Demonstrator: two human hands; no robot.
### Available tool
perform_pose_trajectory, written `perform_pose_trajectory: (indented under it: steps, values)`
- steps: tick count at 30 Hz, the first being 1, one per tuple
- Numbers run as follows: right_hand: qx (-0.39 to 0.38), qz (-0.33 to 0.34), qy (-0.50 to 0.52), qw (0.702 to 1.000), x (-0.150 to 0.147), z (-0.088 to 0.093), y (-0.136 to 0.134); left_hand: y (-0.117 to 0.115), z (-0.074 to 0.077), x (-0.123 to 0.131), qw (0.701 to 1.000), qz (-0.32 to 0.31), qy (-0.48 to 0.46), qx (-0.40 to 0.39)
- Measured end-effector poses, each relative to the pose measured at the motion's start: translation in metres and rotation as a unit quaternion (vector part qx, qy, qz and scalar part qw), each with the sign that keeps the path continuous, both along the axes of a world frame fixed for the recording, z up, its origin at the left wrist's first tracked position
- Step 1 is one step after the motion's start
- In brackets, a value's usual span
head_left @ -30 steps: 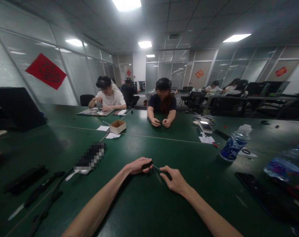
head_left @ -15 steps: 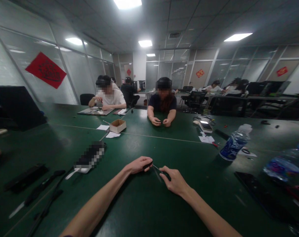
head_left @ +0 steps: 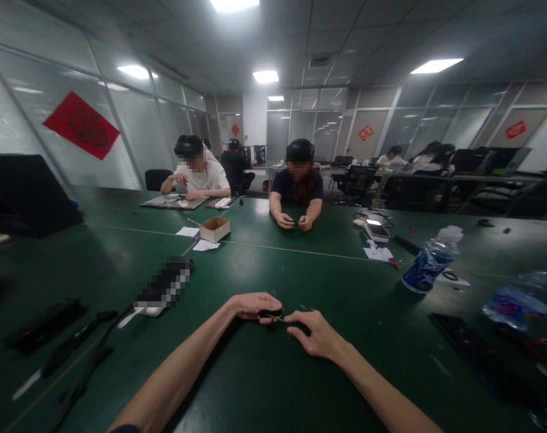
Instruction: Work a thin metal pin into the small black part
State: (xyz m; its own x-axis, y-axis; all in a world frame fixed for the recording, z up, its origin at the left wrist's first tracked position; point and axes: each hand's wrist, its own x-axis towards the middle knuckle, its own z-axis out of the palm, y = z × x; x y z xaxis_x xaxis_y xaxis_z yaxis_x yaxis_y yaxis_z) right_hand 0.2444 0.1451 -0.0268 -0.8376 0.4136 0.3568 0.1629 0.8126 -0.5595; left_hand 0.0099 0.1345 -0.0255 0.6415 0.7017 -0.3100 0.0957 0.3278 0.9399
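Green felt-like surface (head_left: 255, 385) lay under both forearms, steadying the left hand (head_left: 254, 305), closed on a small black-handled tool (head_left: 270, 314) whose thin tip reached the right hand (head_left: 316, 334), pinched on a tiny dark part I could not make out.

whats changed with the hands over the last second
The left hand and right hand have drawn closer together, almost touching; the small black tool in the left hand now lies more level. Both grips are unchanged. The water bottle and cardboard box stayed put.
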Motion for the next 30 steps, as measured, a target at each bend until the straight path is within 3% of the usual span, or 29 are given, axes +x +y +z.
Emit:
perform_pose_trajectory:
  steps: [5,10,18,30]
  values:
    - [0.027,0.036,0.057,0.997,-0.010,-0.007,-0.006,0.000,-0.004,0.005,1.000,0.005,-0.011,-0.021]
    - [0.032,0.017,0.063,0.997,-0.009,-0.007,-0.004,0.001,-0.007,0.003,0.995,0.033,-0.082,-0.046]
    - [0.049,-0.008,0.070,0.996,-0.010,-0.011,-0.004,0.002,-0.010,0.003,0.988,0.072,-0.116,-0.071]
    - [0.066,-0.036,0.059,0.995,-0.011,-0.010,-0.005,0.001,-0.009,0.004,0.984,0.073,-0.142,-0.085]
